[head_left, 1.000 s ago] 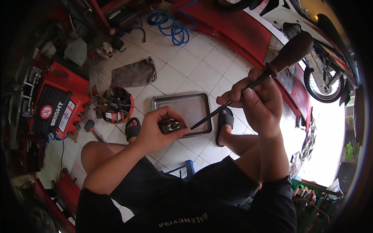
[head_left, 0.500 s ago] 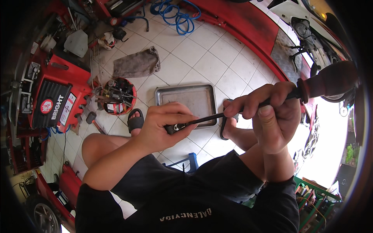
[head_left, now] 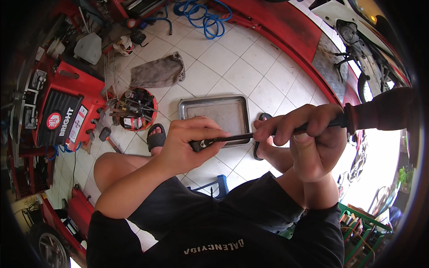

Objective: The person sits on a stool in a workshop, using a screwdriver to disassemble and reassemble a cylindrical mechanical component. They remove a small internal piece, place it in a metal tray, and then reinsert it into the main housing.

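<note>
A thin dark rod [head_left: 239,137] runs almost level in front of my chest. Its left end, a dark piece with a shiny metal fitting [head_left: 203,144], sits between the thumb and fingers of my left hand [head_left: 190,139]. My right hand [head_left: 315,138] is closed round the thicker part of the rod, thumb underneath and fingers over the top. Beyond that hand, at the right, a thick reddish-brown rounded handle [head_left: 380,111] appears to continue the rod. Below and behind the rod, a shallow metal tray [head_left: 181,109] lies on the tiles, partly covered by my hands.
A grey rag [head_left: 157,71] and a round red tub [head_left: 155,117] packed with tools lie on the floor at the left, by a hammer [head_left: 106,134]. Red machinery [head_left: 67,102] stands farther left. A blue hose [head_left: 214,27] coils at the back; a motorcycle [head_left: 353,38] stands far right.
The brown handle end has dropped, so the rod now lies more level. My right hand has shifted slightly downward with it; my left hand stays in about the same place.
</note>
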